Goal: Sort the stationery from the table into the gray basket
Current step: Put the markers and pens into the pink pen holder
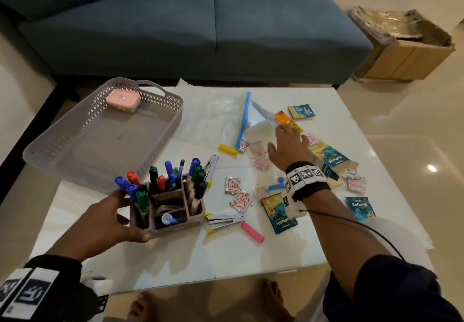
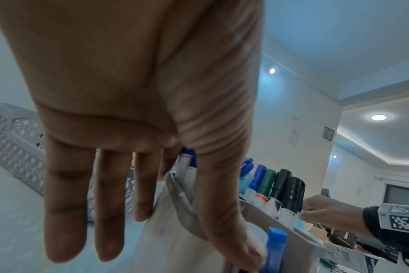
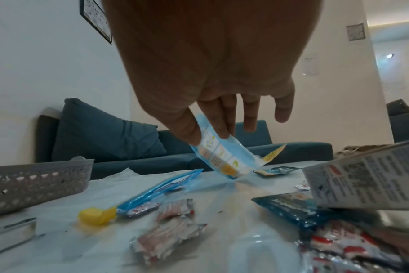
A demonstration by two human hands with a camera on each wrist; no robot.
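My left hand [image 1: 130, 217] grips a pinkish desk organizer [image 1: 175, 211] full of coloured markers [image 1: 198, 183], thumb on its near wall and fingers behind it. In the left wrist view my left hand [image 2: 175, 249] clasps the organizer [image 2: 299, 240] the same way. The gray lattice basket [image 1: 155, 145] lies just beyond it at the table's left, with a pink box [image 1: 122, 98] inside. My right hand [image 1: 278, 127] reaches far right. There the thumb and forefinger of my right hand [image 3: 208, 138] pinch a light-blue packet [image 3: 224, 158], tilted up off the table.
Two staplers [image 1: 223, 220] [image 1: 209, 168], a pink clip [image 1: 252, 231] and a yellow clip [image 1: 228, 149] lie on the white table [image 1: 226, 259]. Sachets, candy wrappers, a medicine box [image 1: 329, 163] and a zip bag [image 1: 243, 118] are scattered to the right. A blue sofa [image 1: 175, 32] stands behind.
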